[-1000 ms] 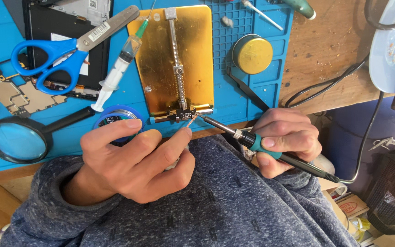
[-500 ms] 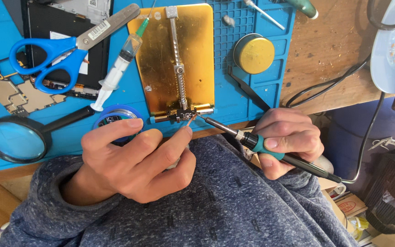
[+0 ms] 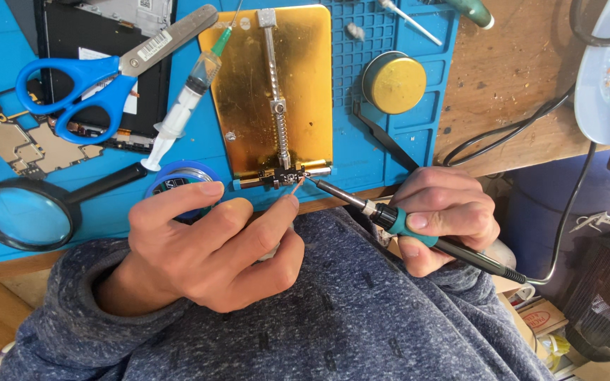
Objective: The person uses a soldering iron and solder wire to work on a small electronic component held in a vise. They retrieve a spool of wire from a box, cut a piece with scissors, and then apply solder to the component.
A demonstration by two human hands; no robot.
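**Iron tip and solder wire meeting at the clamped part**

Right hand (image 3: 450, 222), fingers closed tight round a soldering iron (image 3: 404, 222): teal grip collar, black handle, slim dark metal shaft tapering to a fine tip. Tip pointing up-left, resting at the small dark component (image 3: 285, 176) clamped at the near edge of the gold holder plate (image 3: 248, 92). Black cable trailing off the handle end to the lower right.

Left hand (image 3: 213, 247), fingers curled, thumb and forefinger pinched on a thin solder wire (image 3: 296, 189); short pale end sticking out toward the same component, just beside the iron tip. Actual contact between wire and tip too small to tell.

Holder plate: shiny brass-yellow, central steel rail with spring, lying on a blue work mat (image 3: 390, 152) on the wooden surface (image 3: 510, 77).

Around it on the mat: blue-handled scissors (image 3: 86, 88) over a black opened device, clear syringe (image 3: 185, 106) with green needle hub, round gold tin (image 3: 395, 82), magnifying glass (image 3: 26, 212) far left, bare circuit board (image 3: 19, 144) above it, solder spool (image 3: 178, 180) partly behind the left forefinger, black tweezers (image 3: 383, 137) right of the plate.
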